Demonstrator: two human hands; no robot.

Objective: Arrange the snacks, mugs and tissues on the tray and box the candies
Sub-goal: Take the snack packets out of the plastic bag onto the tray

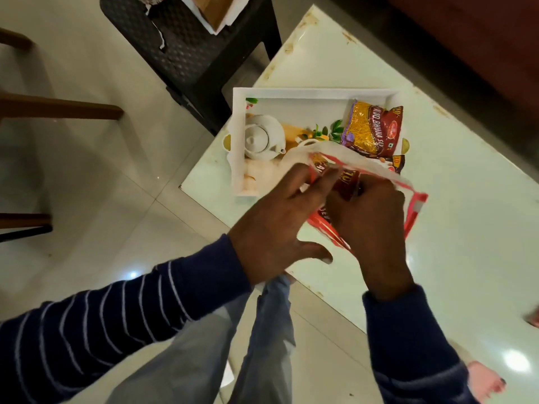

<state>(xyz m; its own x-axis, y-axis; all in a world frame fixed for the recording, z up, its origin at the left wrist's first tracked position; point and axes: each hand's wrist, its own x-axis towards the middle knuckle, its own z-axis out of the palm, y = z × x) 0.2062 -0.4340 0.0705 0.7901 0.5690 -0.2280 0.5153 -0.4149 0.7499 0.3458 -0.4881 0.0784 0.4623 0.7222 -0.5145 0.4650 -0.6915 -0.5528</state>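
A white floral tray [315, 93] sits at the table's near corner. On its left stands a white teapot [262, 138]; a yellow and maroon sev snack packet [370, 129] lies on its right, with a small dark packet [398, 164] just below it. In front of the tray is a red and white bag [414, 205], its mouth facing me. My right hand [370, 217] pinches a small red snack packet [347, 182] at the bag's mouth. My left hand [280, 223] has its fingers spread, fingertips resting on the bag's white rim, thumb apart.
The white glossy table [466, 258] stretches to the right. A dark plastic chair [186, 48] holding a cardboard box [215, 10] stands beyond the tray. Wooden chair legs [58, 107] are at the left. Another person's bare foot [484, 383] is on the floor at lower right.
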